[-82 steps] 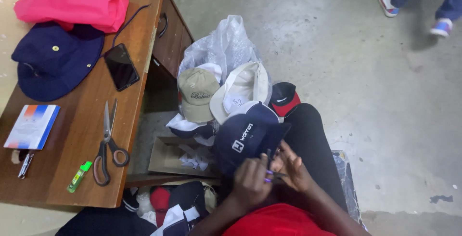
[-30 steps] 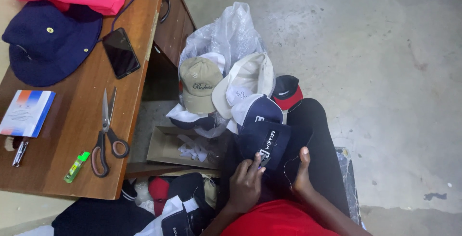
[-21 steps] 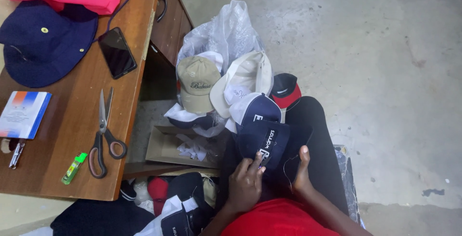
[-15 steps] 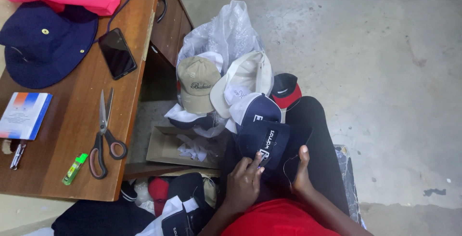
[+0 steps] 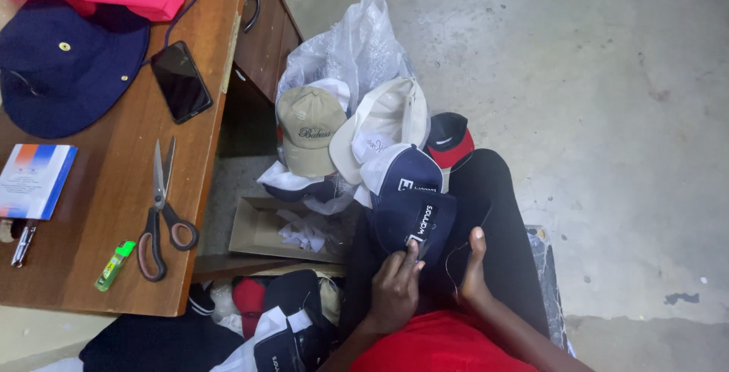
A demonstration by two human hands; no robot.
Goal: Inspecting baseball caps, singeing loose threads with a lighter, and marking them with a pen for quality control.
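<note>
Wooden surface (image 5: 114,266) borders grey concrete floor (image 5: 607,114); both hands, left hand (image 5: 395,292) and right hand (image 5: 472,269), grip the navy cap (image 5: 414,224); thread barely visible.

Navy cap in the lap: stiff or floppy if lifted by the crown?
Probably floppy: the navy cap sags over the leg under the left hand. Its brim likely stays stiff. Looks light, thin fabric; unlikely to slip, rough cloth.

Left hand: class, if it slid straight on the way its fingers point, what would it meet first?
The left hand points up the lap, fingertips already on the navy cap it works on. Straight on, it would probably meet next the second navy cap, then the cream cap; depth is unclear.
</note>
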